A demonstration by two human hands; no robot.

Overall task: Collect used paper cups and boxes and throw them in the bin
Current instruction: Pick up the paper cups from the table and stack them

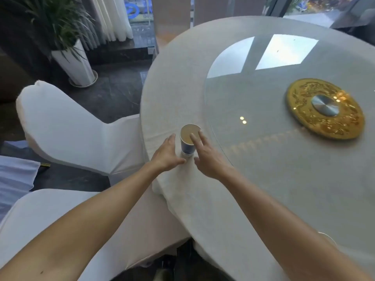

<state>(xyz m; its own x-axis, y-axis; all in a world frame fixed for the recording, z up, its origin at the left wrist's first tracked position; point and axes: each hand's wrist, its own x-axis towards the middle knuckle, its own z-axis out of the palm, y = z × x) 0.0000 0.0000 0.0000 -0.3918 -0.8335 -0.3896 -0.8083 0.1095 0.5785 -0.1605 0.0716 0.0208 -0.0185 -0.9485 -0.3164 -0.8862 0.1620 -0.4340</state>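
- Head view, looking down: a blue paper cup (188,139) stands upright near the edge of the round table (263,179), on the white cloth just outside the rim of the glass turntable (253,94).
- Left hand (166,157) is just beside the cup on its left, fingers straight and spread, gripping nothing — whether the fingertips touch the wall I cannot tell.
- Right hand (207,159) lies on the cup's right, fingers extended and reaching over the rim; it also holds nothing.
- The cup sits between the two hands, slightly ahead of both palms. The right hand looks marginally nearer, its fingers already overlapping the mouth.
- Long axis vertical, mouth pointing up, narrower base on the cloth. The inside looks tan — liquid or bare paper, I cannot tell.
- My judgement: the grasp turns on closing from both sides and keeping the cup upright in case it holds liquid.
- No bin is in sight.
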